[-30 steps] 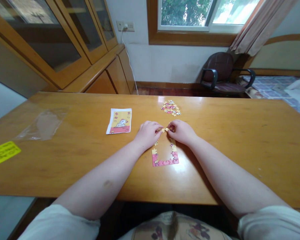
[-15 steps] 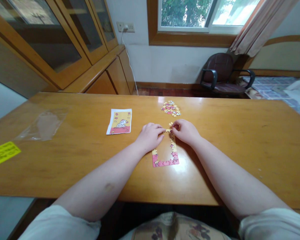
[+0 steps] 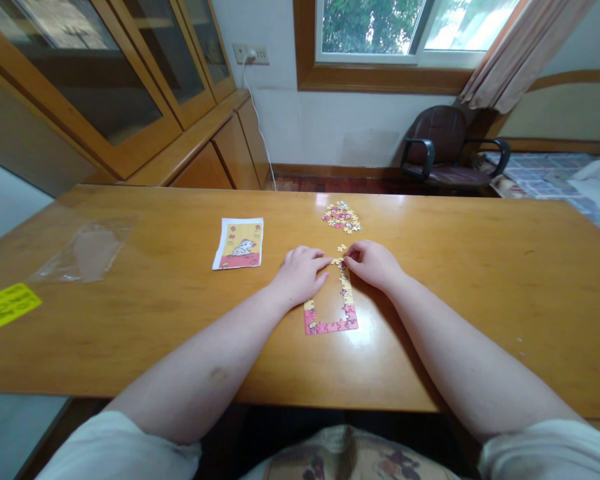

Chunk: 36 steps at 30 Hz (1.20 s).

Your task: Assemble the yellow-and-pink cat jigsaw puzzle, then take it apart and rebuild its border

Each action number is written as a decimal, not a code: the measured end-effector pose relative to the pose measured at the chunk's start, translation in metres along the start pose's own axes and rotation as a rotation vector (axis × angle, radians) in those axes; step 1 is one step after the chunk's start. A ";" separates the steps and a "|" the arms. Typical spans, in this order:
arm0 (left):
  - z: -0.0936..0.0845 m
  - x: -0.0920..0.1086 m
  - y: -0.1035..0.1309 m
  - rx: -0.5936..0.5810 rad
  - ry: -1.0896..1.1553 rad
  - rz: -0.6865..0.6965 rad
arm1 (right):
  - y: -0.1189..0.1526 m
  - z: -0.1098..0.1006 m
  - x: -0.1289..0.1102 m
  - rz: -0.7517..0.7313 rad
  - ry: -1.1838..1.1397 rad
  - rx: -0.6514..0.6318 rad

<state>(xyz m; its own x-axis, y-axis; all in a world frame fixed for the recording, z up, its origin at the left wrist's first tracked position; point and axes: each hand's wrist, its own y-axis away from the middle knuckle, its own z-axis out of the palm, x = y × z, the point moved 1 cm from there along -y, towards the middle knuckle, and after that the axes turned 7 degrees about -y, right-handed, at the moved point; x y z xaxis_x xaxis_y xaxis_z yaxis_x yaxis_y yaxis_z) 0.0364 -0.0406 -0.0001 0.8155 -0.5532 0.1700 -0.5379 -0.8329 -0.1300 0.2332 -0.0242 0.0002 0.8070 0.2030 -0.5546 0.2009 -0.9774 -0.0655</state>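
A partial frame of joined puzzle pieces point(image 3: 333, 327), pink at the bottom and yellow higher up, lies on the table. My left hand point(image 3: 303, 272) rests over its left side, fingers apart, the index fingertip touching a yellow piece at the top. At the top right corner, my right hand point(image 3: 373, 263) has thumb and index finger pinched at a small piece. One loose yellow piece point(image 3: 341, 248) lies just beyond the fingertips. Farther back is a pile of loose pieces point(image 3: 342, 217). The picture card point(image 3: 241, 244) with a white animal lies left of my hands.
On the wooden table point(image 3: 180, 347), a clear plastic bag point(image 3: 95, 250) and a yellow label point(image 3: 7, 308) lie at the left. Behind the table are a cabinet point(image 3: 205, 157), an office chair point(image 3: 440, 143) and a bed point(image 3: 555, 180).
My right hand has shifted very slightly down at the frame's top right corner. My left hand stays nearly in place.
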 end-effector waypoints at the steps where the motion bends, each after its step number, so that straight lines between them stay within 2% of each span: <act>1: 0.000 0.000 0.000 -0.005 -0.004 0.004 | 0.000 0.001 0.000 -0.018 -0.008 0.009; 11: 0.001 0.001 0.000 -0.018 -0.023 0.007 | -0.003 0.008 0.001 -0.030 -0.029 0.000; 17: 0.002 0.000 0.000 -0.002 -0.008 0.017 | -0.004 0.007 0.002 -0.019 -0.013 0.055; 23: 0.002 0.002 0.001 -0.025 -0.007 0.065 | -0.004 0.006 0.005 -0.039 -0.055 -0.014; 31: 0.002 0.001 0.000 -0.039 -0.013 0.071 | -0.004 0.007 0.006 -0.056 -0.048 -0.025; 36: 0.002 0.002 0.000 -0.044 0.015 0.067 | -0.005 0.008 0.003 -0.035 -0.016 0.039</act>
<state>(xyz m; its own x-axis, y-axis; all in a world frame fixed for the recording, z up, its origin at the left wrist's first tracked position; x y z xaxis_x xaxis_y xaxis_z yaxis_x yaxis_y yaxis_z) 0.0385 -0.0412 -0.0014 0.7742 -0.6078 0.1767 -0.6004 -0.7935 -0.0989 0.2299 -0.0190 -0.0082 0.7910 0.2363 -0.5644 0.2069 -0.9714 -0.1167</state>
